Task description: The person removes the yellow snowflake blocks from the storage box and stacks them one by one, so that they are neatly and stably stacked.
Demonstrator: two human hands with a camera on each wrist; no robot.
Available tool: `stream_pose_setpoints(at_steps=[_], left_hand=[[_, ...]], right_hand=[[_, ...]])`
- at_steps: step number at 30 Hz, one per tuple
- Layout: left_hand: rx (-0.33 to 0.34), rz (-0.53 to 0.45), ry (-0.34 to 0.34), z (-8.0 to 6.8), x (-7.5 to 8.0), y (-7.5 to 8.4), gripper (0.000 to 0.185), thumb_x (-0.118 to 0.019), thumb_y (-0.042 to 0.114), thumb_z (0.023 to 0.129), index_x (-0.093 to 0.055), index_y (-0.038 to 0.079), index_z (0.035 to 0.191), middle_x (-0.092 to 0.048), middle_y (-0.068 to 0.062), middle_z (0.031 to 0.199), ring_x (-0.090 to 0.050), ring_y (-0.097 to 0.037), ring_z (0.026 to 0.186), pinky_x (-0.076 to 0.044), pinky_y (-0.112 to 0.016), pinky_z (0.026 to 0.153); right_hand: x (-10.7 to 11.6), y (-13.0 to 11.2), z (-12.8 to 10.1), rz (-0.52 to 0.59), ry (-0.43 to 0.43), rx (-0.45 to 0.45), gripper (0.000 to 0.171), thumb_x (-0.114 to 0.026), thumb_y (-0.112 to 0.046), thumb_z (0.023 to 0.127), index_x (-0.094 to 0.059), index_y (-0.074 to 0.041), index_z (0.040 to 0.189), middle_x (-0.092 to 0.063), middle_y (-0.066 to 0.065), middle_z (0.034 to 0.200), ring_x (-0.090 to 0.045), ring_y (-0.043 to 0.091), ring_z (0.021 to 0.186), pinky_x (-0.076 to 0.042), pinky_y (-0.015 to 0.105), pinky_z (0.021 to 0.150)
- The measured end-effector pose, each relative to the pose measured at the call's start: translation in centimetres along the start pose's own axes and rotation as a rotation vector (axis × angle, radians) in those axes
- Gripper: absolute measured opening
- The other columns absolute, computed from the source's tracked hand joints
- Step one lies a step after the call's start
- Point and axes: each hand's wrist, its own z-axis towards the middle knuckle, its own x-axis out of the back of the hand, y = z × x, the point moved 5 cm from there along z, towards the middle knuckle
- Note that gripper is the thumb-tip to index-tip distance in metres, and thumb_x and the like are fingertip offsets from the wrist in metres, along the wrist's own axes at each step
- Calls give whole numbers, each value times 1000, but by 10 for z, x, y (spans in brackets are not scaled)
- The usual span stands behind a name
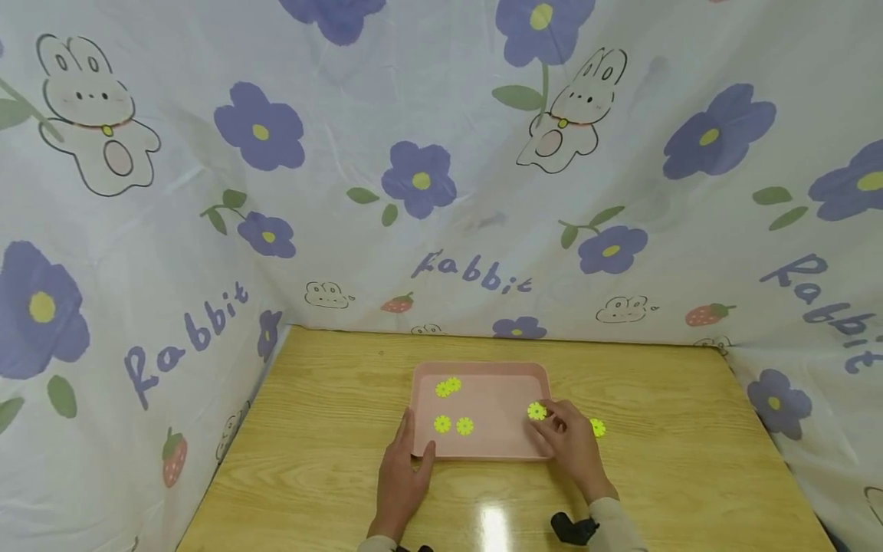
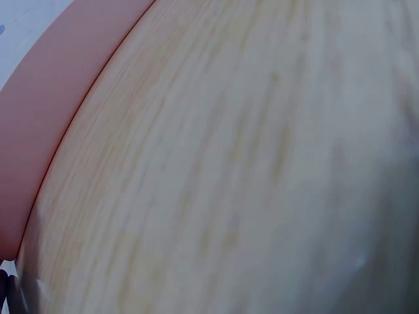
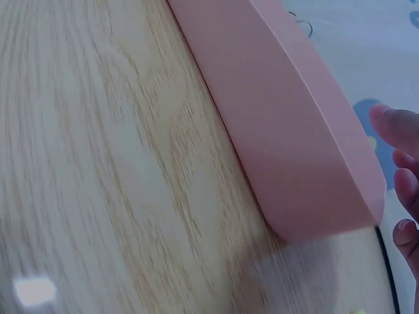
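A shallow pink tray point(image 1: 493, 399) lies on the wooden table, holding several yellow-green notched plastic discs, among them one disc point(image 1: 442, 424) front left and two overlapping behind it. My left hand point(image 1: 403, 471) rests against the tray's near left corner, fingers extended along its side and thumb at the front rim. Over the tray's right end, my right hand point(image 1: 569, 441) pinches another notched disc point(image 1: 536, 412) between thumb and fingertips. In the right wrist view, fingers point(image 3: 396, 127) show at the right edge beyond the tray wall point(image 3: 281, 124); the pinched disc is hidden there.
One more notched disc point(image 1: 598, 428) lies on the table point(image 1: 331, 399) right of the tray, partly behind my right hand. A rabbit-and-flower printed cloth point(image 1: 469, 230) hangs around the back and sides. A black strap piece point(image 1: 574, 529) sits by the right sleeve.
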Motion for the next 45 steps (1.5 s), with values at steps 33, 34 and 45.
stream_pose_setpoints(at_steps=[33, 34, 45], left_hand=[[-4, 21, -2, 3, 0, 1, 72, -65, 31, 103, -32, 6, 162, -36, -11, 165, -46, -37, 143, -43, -59, 109], [-6, 22, -2, 3, 0, 1, 72, -65, 31, 103, -32, 6, 162, -36, -11, 165, -45, -37, 143, -42, -59, 110], [4, 23, -11, 2, -3, -1, 73, -64, 33, 104, -30, 5, 162, -35, -12, 165, -44, -38, 144, -41, -60, 111]], right_hand=[[64, 84, -30, -59, 128, -384, 40, -77, -18, 96, -69, 3, 130, -61, 15, 105, -48, 17, 82, -42, 24, 67], [64, 84, -30, -61, 118, -380, 41, -77, -18, 96, -69, 3, 130, -61, 15, 104, -48, 17, 82, -42, 24, 66], [62, 90, -29, -105, 6, -399, 50, -74, -31, 98, -65, -1, 138, -58, 14, 107, -49, 22, 88, -43, 32, 72]])
